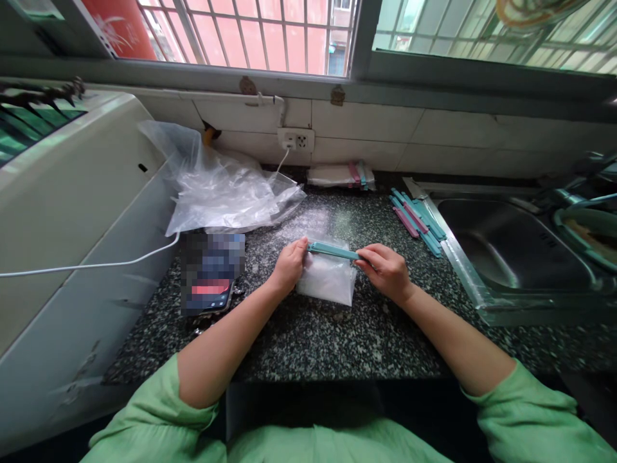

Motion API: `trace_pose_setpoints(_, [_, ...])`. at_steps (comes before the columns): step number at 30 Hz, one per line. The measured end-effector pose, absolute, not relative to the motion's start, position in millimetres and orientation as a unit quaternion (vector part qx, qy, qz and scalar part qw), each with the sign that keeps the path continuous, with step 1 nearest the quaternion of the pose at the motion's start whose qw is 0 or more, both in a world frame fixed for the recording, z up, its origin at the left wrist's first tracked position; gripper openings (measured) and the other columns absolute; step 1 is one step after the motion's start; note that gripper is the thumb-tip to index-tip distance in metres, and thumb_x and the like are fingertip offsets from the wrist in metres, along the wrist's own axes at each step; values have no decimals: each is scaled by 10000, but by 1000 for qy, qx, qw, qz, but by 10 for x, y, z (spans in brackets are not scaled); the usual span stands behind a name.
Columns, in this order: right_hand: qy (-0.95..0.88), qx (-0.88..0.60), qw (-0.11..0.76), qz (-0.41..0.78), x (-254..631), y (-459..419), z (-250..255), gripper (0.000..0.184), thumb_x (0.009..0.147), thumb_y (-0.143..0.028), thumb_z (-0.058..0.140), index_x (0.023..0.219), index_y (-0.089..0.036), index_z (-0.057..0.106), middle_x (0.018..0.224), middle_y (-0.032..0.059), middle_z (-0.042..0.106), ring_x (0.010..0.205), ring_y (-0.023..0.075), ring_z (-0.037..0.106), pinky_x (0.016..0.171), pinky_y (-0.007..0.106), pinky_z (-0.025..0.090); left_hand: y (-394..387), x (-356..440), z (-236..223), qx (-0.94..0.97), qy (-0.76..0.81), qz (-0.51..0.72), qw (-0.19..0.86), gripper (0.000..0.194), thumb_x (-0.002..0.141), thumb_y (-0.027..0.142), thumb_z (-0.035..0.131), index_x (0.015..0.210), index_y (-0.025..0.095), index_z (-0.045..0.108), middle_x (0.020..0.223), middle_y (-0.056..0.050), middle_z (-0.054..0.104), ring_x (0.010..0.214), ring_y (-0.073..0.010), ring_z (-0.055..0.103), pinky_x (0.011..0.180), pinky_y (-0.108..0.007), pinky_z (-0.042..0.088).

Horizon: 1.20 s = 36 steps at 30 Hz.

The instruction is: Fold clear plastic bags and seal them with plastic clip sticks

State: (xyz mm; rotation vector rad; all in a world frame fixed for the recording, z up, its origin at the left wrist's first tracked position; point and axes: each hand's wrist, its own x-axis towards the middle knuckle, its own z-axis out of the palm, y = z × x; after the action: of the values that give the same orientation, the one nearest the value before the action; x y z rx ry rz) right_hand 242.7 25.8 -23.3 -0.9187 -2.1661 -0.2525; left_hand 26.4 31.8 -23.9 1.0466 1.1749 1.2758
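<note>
A teal bag sealing clip [333, 251] lies across the upper part of a clear plastic bag [330, 280]. My left hand [290, 262] is closed on the clip's left end, at the bag's edge. The clip's right end is pinched between the thumb and fingers of my right hand [385, 269]. Below the clip the bag hangs down over the counter, and a little of its plastic shows above the clip. Whether the clip is fully fastened I cannot tell.
Several teal and pink clips [418, 218] lie beside the sink [515, 244]. A pile of clear bags [226, 193] sits at the back left, above a phone [212, 276]. Against the wall rests a clipped packet [332, 175]. A white cable [96, 269] crosses the left side.
</note>
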Motion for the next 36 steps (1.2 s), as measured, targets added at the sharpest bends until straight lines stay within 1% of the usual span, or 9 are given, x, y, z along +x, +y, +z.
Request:
trace_pose_setpoints(7, [-845, -363, 383, -89, 2436, 245, -195, 137, 848, -259, 532, 895, -189, 641, 794, 58, 657, 726, 148, 618, 666, 264, 524, 322, 255, -249, 441, 493, 530, 531, 401, 788, 456, 512, 504, 179, 451, 424, 46, 385, 405, -80, 298, 424, -230, 226])
trace_pose_setpoints(12, [-839, -348, 409, -93, 2436, 234, -168, 123, 838, -235, 547, 904, -179, 635, 781, 59, 646, 720, 147, 613, 661, 261, 528, 323, 253, -252, 438, 490, 529, 537, 398, 793, 453, 500, 510, 178, 457, 418, 47, 385, 398, -80, 305, 423, -231, 227])
trace_pose_setpoints(20, [-830, -358, 419, -85, 2452, 220, -149, 133, 835, -244, 551, 930, -196, 631, 806, 58, 641, 735, 151, 618, 663, 270, 538, 343, 245, -261, 423, 487, 544, 537, 378, 777, 443, 527, 522, 168, 485, 428, 48, 386, 406, -79, 316, 424, -226, 231])
trace_pose_setpoints(26, [-821, -356, 438, -86, 2461, 215, -137, 130, 831, -246, 557, 940, -209, 618, 804, 49, 608, 717, 140, 602, 631, 257, 537, 352, 238, -280, 425, 478, 552, 535, 350, 782, 427, 523, 553, 163, 518, 465, 40, 405, 440, -88, 335, 444, -226, 247])
trace_pose_setpoints(32, [-814, -363, 448, -72, 2483, 218, -164, 137, 824, -240, 558, 951, -224, 607, 823, 39, 565, 704, 130, 583, 599, 250, 526, 367, 225, -300, 429, 470, 561, 530, 378, 775, 441, 531, 517, 169, 482, 470, 37, 398, 462, -93, 343, 460, -225, 268])
trace_pose_setpoints(36, [-811, -352, 462, -71, 2493, 223, -161, 142, 821, -213, 562, 960, -220, 590, 827, 38, 547, 699, 125, 575, 597, 250, 522, 360, 228, -277, 422, 464, 563, 539, 356, 773, 447, 531, 556, 164, 529, 470, 36, 403, 448, -92, 335, 448, -226, 265])
